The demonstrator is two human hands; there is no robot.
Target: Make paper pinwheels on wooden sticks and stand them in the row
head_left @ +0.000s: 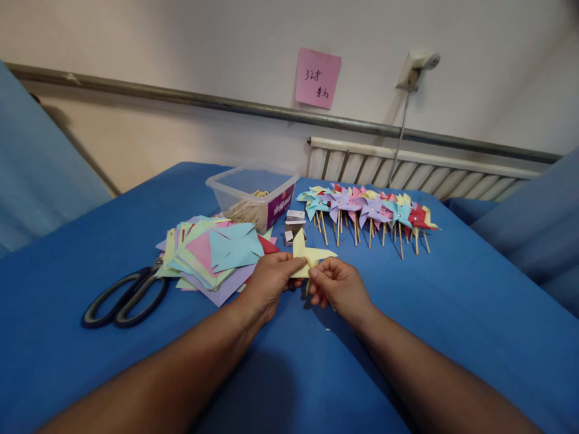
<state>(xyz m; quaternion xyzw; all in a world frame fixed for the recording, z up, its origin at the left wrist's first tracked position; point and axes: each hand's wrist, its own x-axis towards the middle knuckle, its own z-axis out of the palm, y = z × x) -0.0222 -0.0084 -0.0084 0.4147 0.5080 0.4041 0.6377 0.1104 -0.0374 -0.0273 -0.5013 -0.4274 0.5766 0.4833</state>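
The left forearm (181, 364) and the right forearm (434, 367) reach forward and inward — the left hand (270, 278) and the right hand (344, 289) are near each other, both pinching between thumb and fingers.

Scissors (131, 298) left, pinwheels (372, 208) right (tub (280, 206) between)

Two bare forearms are shown, the left forearm (181, 364) and the right forearm (429, 358), each left uncovered as far as the lower edge of the view, where it is cut off. A smooth, tapering outline is formed by each, broadened toward that edge and narrowed at the left wrist (245, 318) and the right wrist (367, 316). The left hand (271, 278) and the right hand (346, 292) are likewise bare; some fingers are partly hidden, and the nails are rendered too small for detail.
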